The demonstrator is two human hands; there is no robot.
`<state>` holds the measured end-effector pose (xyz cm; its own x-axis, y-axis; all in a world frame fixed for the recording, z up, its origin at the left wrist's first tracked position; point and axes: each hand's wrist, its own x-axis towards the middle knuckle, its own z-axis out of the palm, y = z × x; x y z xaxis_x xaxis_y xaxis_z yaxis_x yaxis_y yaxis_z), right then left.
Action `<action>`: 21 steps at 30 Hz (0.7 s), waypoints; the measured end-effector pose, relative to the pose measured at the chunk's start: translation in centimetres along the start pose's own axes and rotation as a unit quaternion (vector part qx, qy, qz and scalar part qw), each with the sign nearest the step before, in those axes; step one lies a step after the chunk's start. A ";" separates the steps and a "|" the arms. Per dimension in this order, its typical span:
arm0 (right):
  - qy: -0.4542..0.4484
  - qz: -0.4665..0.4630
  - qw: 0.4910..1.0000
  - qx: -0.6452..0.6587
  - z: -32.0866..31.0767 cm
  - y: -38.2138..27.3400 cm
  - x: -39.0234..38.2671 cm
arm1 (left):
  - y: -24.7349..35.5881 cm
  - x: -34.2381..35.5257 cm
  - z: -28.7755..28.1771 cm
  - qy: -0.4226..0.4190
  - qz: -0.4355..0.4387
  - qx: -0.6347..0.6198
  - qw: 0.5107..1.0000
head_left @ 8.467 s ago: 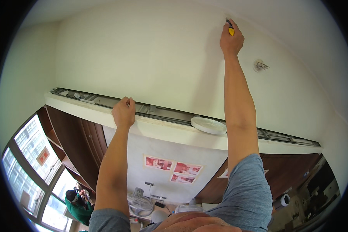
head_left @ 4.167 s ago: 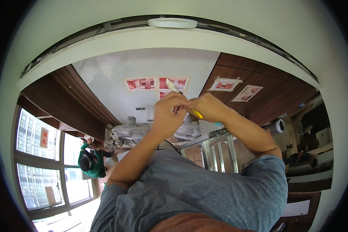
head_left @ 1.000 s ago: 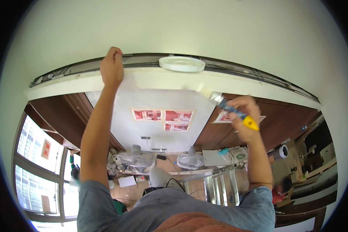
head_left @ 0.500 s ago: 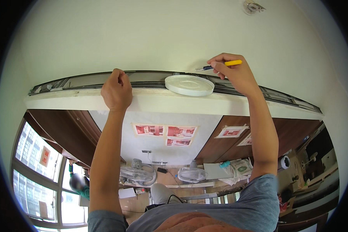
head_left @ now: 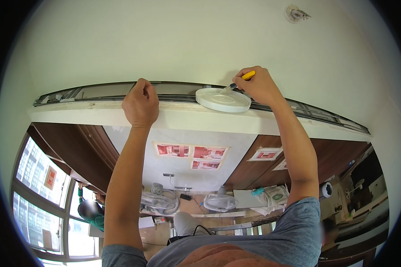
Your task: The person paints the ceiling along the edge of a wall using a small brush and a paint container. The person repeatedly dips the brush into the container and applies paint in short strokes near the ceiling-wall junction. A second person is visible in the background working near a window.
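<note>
My left hand [head_left: 139,104] is closed on the edge of the long recessed track [head_left: 98,92], which has metal rails and tops a white ledge [head_left: 187,118]. My right hand [head_left: 258,86] grips a paintbrush [head_left: 248,74] with a yellow-and-dark handle, its fingers pinched round it. The bristles are angled down into a shallow round white dish [head_left: 211,99] that rests over the track, just to the right of my left hand, and holds a pale substance. The pale wall surface [head_left: 156,44] rises behind both hands.
Below are wooden cabinets [head_left: 71,149], taped red printouts [head_left: 173,150], fans [head_left: 218,202], clutter and a metal ladder [head_left: 245,229]. A person in green [head_left: 91,216] is by the lower-left windows; another [head_left: 329,229] is partly visible at right. A wall fixture [head_left: 294,13] with wires sits high right.
Earlier my right hand was high on the wall, later near my left hand below the ledge. Over the last second it rose with the brush, and the bristles moved down into the dish.
</note>
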<state>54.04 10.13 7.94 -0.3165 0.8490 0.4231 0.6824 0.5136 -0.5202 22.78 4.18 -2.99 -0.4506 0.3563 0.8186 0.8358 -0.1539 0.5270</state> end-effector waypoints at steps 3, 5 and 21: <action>-0.024 0.012 0.999 -0.023 -0.1 -0.4 -0.2 | 0.0 0.0 0.0 0.000 0.001 0.001 1.000; -0.024 0.019 0.999 -0.010 -0.3 -0.6 -0.3 | -0.1 0.0 0.0 0.001 0.000 0.001 1.000; -0.038 -0.007 0.999 -0.010 -1.7 -0.3 -2.2 | 0.1 -0.1 -0.2 -0.003 -0.005 0.009 1.000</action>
<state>55.65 7.90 8.37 -0.3743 0.8493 0.3724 0.6907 0.5233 -0.4992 22.85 3.96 -2.94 -0.4572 0.3641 0.8114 0.8368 -0.1329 0.5311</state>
